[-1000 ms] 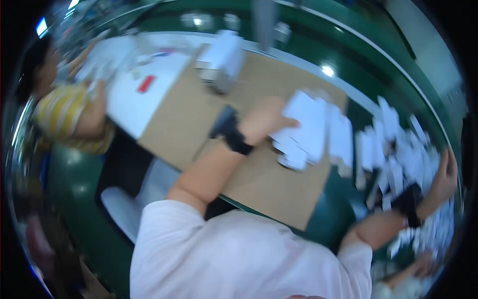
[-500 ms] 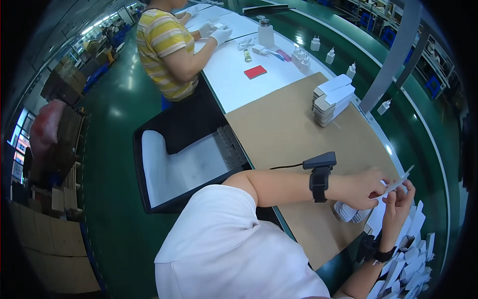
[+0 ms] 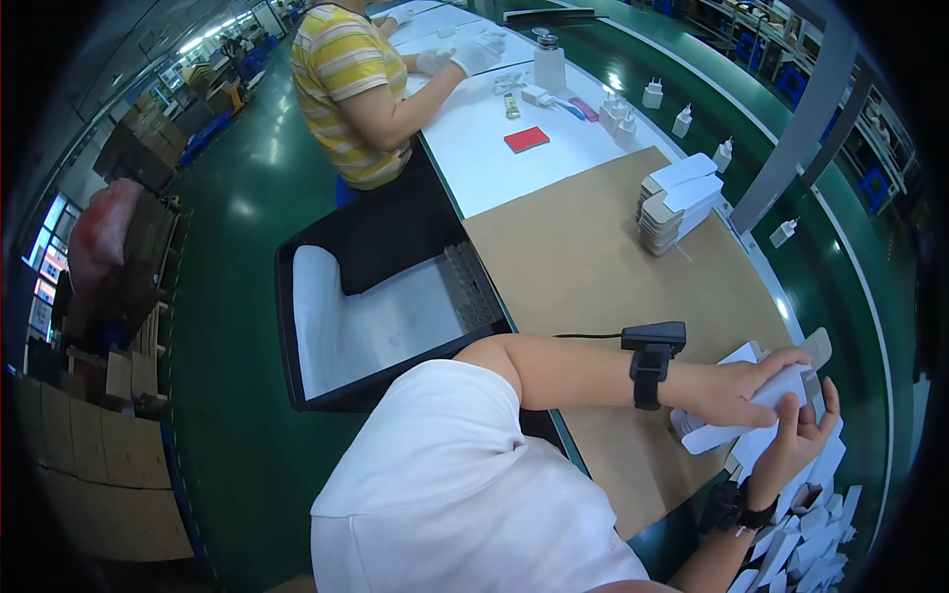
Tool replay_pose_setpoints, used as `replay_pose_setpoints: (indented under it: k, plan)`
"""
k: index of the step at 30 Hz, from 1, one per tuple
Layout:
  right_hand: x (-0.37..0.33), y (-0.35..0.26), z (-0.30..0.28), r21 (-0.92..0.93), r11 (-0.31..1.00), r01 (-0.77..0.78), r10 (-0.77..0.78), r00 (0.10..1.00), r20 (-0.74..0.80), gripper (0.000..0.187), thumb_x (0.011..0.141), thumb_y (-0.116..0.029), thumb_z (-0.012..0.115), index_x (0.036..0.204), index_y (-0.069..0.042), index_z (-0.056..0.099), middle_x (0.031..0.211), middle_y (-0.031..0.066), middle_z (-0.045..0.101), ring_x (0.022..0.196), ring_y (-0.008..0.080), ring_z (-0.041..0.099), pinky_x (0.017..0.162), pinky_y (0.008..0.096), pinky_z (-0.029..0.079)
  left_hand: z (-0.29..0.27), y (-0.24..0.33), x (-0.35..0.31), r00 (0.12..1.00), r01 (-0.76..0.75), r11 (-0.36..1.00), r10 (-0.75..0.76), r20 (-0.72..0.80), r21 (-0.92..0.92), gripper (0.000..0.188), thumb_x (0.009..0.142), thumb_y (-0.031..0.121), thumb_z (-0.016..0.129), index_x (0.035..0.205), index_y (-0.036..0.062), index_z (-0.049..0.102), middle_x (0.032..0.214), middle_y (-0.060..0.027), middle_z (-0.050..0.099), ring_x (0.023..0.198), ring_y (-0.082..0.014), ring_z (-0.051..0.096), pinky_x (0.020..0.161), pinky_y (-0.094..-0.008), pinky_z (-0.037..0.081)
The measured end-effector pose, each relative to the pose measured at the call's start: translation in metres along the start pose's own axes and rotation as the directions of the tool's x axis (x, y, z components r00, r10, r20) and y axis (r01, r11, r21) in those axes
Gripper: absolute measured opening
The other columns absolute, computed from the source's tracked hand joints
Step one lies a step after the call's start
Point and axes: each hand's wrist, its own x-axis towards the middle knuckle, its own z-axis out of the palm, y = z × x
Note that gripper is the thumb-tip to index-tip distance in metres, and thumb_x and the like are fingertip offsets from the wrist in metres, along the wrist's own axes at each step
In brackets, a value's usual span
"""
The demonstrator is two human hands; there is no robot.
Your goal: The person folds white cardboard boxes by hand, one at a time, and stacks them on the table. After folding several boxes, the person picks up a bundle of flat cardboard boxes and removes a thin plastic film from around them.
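Observation:
Over the right edge of the table, both hands are on a small white carton (image 3: pixel 781 385) with an end flap standing out at the far right. My left hand (image 3: pixel 727 391) reaches across from the left, its fingers closed round the carton's near side. My right hand (image 3: pixel 794 447) comes up from below, thumb and fingers bent against the carton's other side. Beneath my left hand, partly hidden, lie more white folded cartons (image 3: pixel 704 437). A heap of loose white cartons (image 3: pixel 791 539) lies under my right forearm.
Brown board (image 3: pixel 573 257) covers the table's near part, bearing a stack of flat cartons (image 3: pixel 677 203). Farther off are a red card (image 3: pixel 527 139), white adapters (image 3: pixel 618 117) and a bottle (image 3: pixel 550 64). A black bin (image 3: pixel 297 371) stands left. A gloved co-worker (image 3: pixel 351 89) works beyond.
The carton, seen almost edge-on before, now shows its broad face and raised flap between my hands. My left fingers have spread round it. The whole view has shifted slightly.

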Motion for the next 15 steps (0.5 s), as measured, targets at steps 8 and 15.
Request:
replay_pose_setpoints:
  k: [8, 15]
  plan:
    - [-0.005, -0.001, 0.017, 0.273, 0.954, -0.123, 0.128, 0.992, -0.001, 0.032, 0.093, -0.026, 0.048, 0.112, 0.001, 0.049, 0.108, 0.0089, 0.056, 0.096, 0.0143, 0.053, 0.085, 0.0266, 0.041, -0.012, -0.01, 0.003, 0.998, -0.049, 0.999, 0.049, 0.042, -0.001, 0.048, 0.089, 0.023, 0.051, 0.122, 0.0094, 0.018, 0.105, -0.0144, 0.041, 0.094, -0.0203, 0.048, 0.079, -0.0324, 0.043]
    - [-0.002, 0.024, -0.006, 0.024, 0.996, -0.088, 0.089, 0.994, -0.057, 0.023, 0.092, -0.021, 0.049, 0.087, -0.001, 0.057, 0.075, -0.0035, 0.051, 0.066, 0.0045, 0.041, 0.059, 0.0189, 0.033, 0.0, -0.03, 0.002, 0.999, 0.048, 0.999, -0.048, -0.026, -0.017, 0.051, 0.09, 0.024, 0.051, 0.124, 0.0124, 0.016, 0.104, -0.0103, 0.042, 0.093, -0.0137, 0.046, 0.077, -0.0294, 0.043]
